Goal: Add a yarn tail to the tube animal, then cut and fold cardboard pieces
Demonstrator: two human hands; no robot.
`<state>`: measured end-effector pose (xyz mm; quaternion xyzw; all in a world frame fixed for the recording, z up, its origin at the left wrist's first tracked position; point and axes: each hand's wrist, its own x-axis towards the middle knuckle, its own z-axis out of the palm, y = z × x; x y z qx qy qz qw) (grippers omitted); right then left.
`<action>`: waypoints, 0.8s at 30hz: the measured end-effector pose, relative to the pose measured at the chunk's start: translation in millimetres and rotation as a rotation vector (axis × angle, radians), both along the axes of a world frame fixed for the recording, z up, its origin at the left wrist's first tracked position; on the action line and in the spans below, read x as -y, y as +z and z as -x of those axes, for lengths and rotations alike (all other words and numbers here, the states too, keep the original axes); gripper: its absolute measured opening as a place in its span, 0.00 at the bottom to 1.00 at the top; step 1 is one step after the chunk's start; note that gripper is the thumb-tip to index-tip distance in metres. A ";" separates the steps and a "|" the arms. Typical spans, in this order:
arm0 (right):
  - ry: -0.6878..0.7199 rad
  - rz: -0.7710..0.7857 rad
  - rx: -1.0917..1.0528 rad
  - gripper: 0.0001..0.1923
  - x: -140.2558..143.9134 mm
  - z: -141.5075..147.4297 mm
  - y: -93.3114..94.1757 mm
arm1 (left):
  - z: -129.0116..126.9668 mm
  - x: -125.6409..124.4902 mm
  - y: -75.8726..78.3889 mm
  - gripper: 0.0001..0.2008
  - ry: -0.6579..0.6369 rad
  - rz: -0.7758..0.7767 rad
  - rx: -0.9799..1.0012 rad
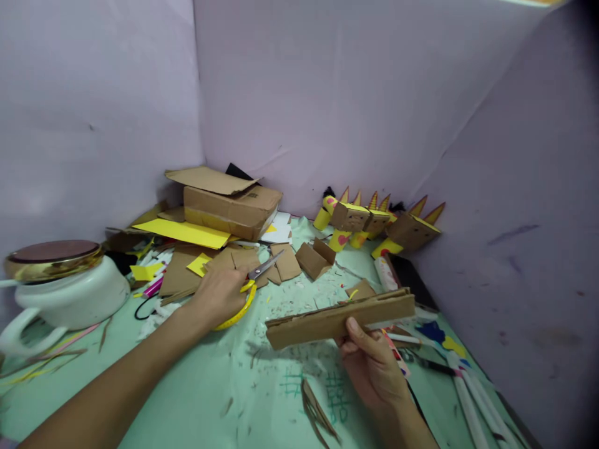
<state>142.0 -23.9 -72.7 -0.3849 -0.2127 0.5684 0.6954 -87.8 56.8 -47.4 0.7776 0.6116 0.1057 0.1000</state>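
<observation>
My left hand [223,292] is closed at the yellow handles of a pair of scissors [248,298]. Their metal blades, nearly together, point up and to the right over cardboard scraps. Its fingertips are partly hidden behind the hand. In my right hand [372,358] is a long folded strip of brown cardboard [337,319], pinched with the thumb on the near face. The strip is held above the green tabletop [196,393], tilted slightly up to the right. A small bent cardboard piece [316,259] lies beyond it.
A cardboard box [229,209] and yellow sheet [182,232] stand at the back. Yellow-and-brown animal figures [353,218] line the wall. A white pot-like vessel [70,299] sits left; white glue sticks [472,399] lie right. Thin scraps [318,408] lie in front.
</observation>
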 end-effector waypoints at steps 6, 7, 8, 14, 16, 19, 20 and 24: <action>-0.055 -0.004 0.010 0.16 -0.4 -1.6 -0.6 | -14.8 16.5 6.4 0.14 -0.205 0.254 0.592; -0.064 -0.013 0.022 0.17 -0.7 -1.9 -1.3 | -19.4 22.3 7.6 0.17 -0.232 0.348 0.690; -0.072 -0.024 0.033 0.19 -0.8 -2.1 -1.8 | -24.2 28.1 8.0 0.20 -0.254 0.410 0.757; -0.071 -0.077 0.078 0.17 0.5 1.7 -4.6 | -42.6 46.8 -4.0 0.11 -0.269 0.212 0.784; 0.003 -0.069 0.113 0.16 0.8 3.2 -8.3 | -44.1 47.6 -6.6 0.11 -0.253 0.211 0.800; 0.062 -0.069 0.215 0.18 0.5 2.6 -16.7 | -45.8 49.7 -6.0 0.12 -0.230 0.285 0.828; 0.056 -0.082 0.243 0.20 0.5 2.0 -19.4 | -46.7 50.8 -5.2 0.12 -0.229 0.316 0.832; 0.001 -0.136 0.256 0.26 1.6 0.9 -23.2 | -51.6 54.2 -1.0 0.13 -0.222 0.423 0.885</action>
